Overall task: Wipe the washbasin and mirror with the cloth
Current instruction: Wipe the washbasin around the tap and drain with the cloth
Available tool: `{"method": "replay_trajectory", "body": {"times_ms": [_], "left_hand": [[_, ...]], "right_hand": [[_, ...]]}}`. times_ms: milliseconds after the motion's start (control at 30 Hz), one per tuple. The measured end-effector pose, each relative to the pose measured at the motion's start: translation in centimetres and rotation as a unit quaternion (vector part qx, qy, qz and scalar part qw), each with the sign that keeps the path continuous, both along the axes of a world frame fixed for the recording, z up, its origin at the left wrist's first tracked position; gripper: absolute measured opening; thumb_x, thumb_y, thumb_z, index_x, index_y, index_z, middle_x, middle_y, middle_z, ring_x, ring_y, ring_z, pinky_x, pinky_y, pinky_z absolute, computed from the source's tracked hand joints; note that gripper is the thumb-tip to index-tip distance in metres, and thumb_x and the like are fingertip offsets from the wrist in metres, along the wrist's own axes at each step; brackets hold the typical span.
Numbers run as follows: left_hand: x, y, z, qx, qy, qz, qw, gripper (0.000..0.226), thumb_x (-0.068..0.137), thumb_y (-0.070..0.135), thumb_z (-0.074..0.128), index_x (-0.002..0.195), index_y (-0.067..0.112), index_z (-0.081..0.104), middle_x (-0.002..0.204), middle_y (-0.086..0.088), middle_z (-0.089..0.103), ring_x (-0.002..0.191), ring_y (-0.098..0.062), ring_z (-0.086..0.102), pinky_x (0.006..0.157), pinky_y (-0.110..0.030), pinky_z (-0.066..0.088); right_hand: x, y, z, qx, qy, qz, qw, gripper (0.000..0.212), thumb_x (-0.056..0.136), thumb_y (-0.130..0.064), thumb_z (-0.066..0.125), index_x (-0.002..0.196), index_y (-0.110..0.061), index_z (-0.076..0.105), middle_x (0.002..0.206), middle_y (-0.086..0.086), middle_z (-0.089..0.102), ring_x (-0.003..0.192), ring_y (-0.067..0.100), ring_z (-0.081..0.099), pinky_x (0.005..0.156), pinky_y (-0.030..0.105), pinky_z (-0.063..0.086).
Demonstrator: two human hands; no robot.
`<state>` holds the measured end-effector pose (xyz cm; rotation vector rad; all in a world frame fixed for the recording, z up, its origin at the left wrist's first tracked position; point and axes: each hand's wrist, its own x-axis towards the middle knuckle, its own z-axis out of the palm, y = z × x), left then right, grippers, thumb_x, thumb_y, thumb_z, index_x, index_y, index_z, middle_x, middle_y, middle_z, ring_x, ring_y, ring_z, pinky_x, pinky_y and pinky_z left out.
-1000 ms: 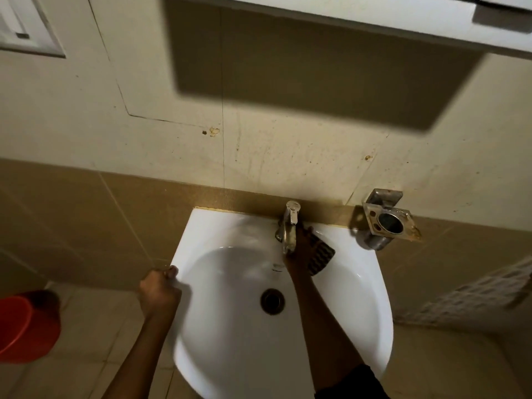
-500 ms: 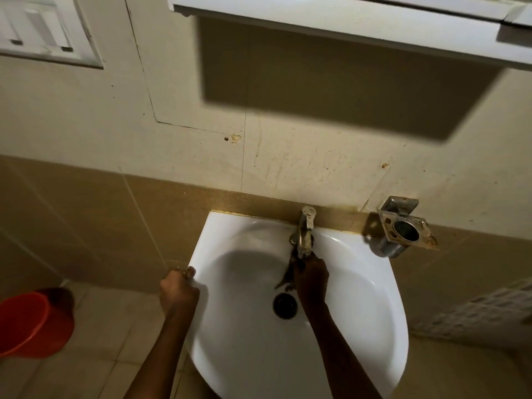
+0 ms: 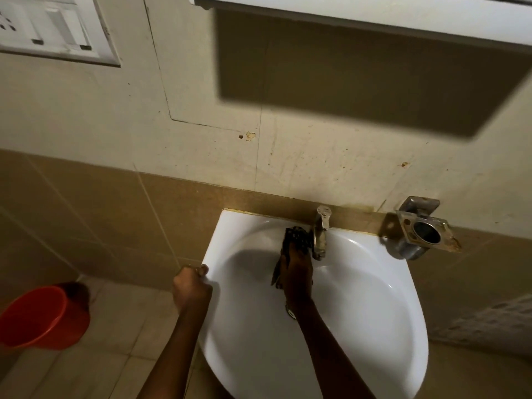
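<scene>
A white washbasin (image 3: pixel 374 312) hangs on the tiled wall, with a metal tap (image 3: pixel 321 234) at its back rim. My right hand (image 3: pixel 296 275) presses a dark patterned cloth (image 3: pixel 296 239) against the basin's back wall, just left of the tap. My left hand (image 3: pixel 191 289) is closed around the basin's left rim. The underside of a white shelf or cabinet (image 3: pixel 359 12) shows along the top edge; no mirror glass is visible.
A metal wall holder (image 3: pixel 423 228) juts out to the right of the tap. A red bucket (image 3: pixel 43 318) stands on the floor at the lower left. A white switch panel (image 3: pixel 54 27) is on the wall at the upper left.
My right hand has carried the cloth from right of the tap, under the spout, to the left of the tap. My left hand has kept its grip on the rim.
</scene>
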<state>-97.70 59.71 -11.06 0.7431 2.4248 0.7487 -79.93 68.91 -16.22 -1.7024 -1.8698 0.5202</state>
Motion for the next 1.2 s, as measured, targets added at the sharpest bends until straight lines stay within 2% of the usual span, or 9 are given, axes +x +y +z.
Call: {"method": "replay_trajectory", "body": {"times_ms": [167,400,567,667,767,867,1000,1133,1200], "left_hand": [[-0.2,0.2,-0.4,-0.003,-0.002,-0.002,1.000,0.030,0.079,-0.002,0.060,0.108,0.003,0.068,0.111,-0.021,0.067,0.107,-0.040,0.061,0.087,-0.039,0.049],[-0.9,0.0,-0.8,-0.017,-0.014,-0.008,1.000,0.036,0.072,-0.005,0.068,0.107,0.002,0.068,0.107,-0.019,0.069,0.102,-0.037,0.063,0.084,-0.037,0.051],[-0.8,-0.3,-0.3,-0.009,-0.021,-0.006,1.000,0.038,0.071,-0.004,0.069,0.108,0.005,0.070,0.108,-0.018,0.070,0.102,-0.036,0.064,0.086,-0.036,0.052],[-0.8,-0.5,0.0,0.024,-0.037,-0.006,0.999,0.045,0.068,-0.007,0.069,0.110,0.010,0.072,0.111,-0.016,0.070,0.104,-0.034,0.064,0.088,-0.034,0.052],[-0.7,-0.6,0.3,0.034,-0.045,-0.014,0.998,0.049,0.067,-0.008,0.069,0.112,0.010,0.071,0.113,-0.017,0.070,0.104,-0.035,0.064,0.087,-0.035,0.051],[-0.6,-0.7,0.6,0.026,-0.048,-0.018,0.998,0.047,0.070,-0.004,0.071,0.114,0.010,0.070,0.115,-0.019,0.068,0.107,-0.036,0.063,0.089,-0.037,0.050],[-0.2,-1.0,0.5,0.026,-0.022,-0.024,0.999,0.042,0.075,0.000,0.068,0.116,0.010,0.069,0.116,-0.020,0.068,0.110,-0.037,0.062,0.090,-0.038,0.050],[-0.2,-1.0,0.2,0.013,-0.013,-0.030,0.999,0.042,0.073,-0.004,0.069,0.114,0.005,0.069,0.114,-0.020,0.067,0.106,-0.036,0.063,0.087,-0.036,0.050],[-0.5,-0.9,0.0,0.014,-0.014,-0.034,0.999,0.044,0.071,-0.005,0.070,0.114,0.005,0.069,0.115,-0.019,0.067,0.107,-0.035,0.063,0.090,-0.036,0.050]], "right_hand": [[-4.0,-0.7,0.4,-0.008,0.048,0.036,0.998,0.046,0.094,-0.010,0.052,0.138,-0.006,0.043,0.145,0.017,0.043,0.137,0.030,0.036,0.116,0.038,0.028],[-7.7,-2.3,-0.6,-0.047,0.162,-0.014,0.986,0.045,0.084,-0.002,0.061,0.128,-0.003,0.052,0.134,0.021,0.044,0.122,0.035,0.048,0.101,0.039,0.046],[-9.1,-2.8,-0.4,-0.084,0.131,0.079,0.985,0.051,0.080,0.001,0.054,0.130,-0.009,0.050,0.130,0.016,0.046,0.114,0.032,0.053,0.097,0.035,0.046],[-9.0,-3.4,-0.2,-0.131,0.118,0.118,0.977,0.054,0.083,-0.007,0.053,0.136,-0.015,0.044,0.130,0.012,0.046,0.114,0.031,0.054,0.096,0.039,0.047],[-8.4,-5.1,-0.8,-0.188,0.131,0.154,0.961,0.058,0.087,-0.018,0.053,0.142,-0.024,0.035,0.132,0.006,0.051,0.119,0.025,0.052,0.098,0.034,0.041],[-8.0,-6.5,-1.4,-0.179,0.130,0.176,0.959,0.053,0.089,-0.025,0.051,0.140,-0.027,0.036,0.126,0.006,0.056,0.116,0.023,0.054,0.095,0.033,0.043],[-8.0,-5.9,-1.9,-0.152,0.082,0.203,0.964,0.053,0.086,-0.018,0.054,0.137,-0.021,0.039,0.121,0.012,0.052,0.110,0.030,0.055,0.091,0.039,0.046],[-6.4,-4.2,-3.0,-0.133,0.054,0.161,0.976,0.059,0.092,-0.012,0.047,0.147,-0.022,0.027,0.138,0.012,0.043,0.122,0.033,0.048,0.104,0.047,0.039],[-4.4,-3.3,-4.2,-0.121,0.034,0.130,0.984,0.055,0.096,-0.012,0.044,0.148,-0.020,0.026,0.145,0.012,0.039,0.132,0.031,0.041,0.112,0.044,0.031]]}}
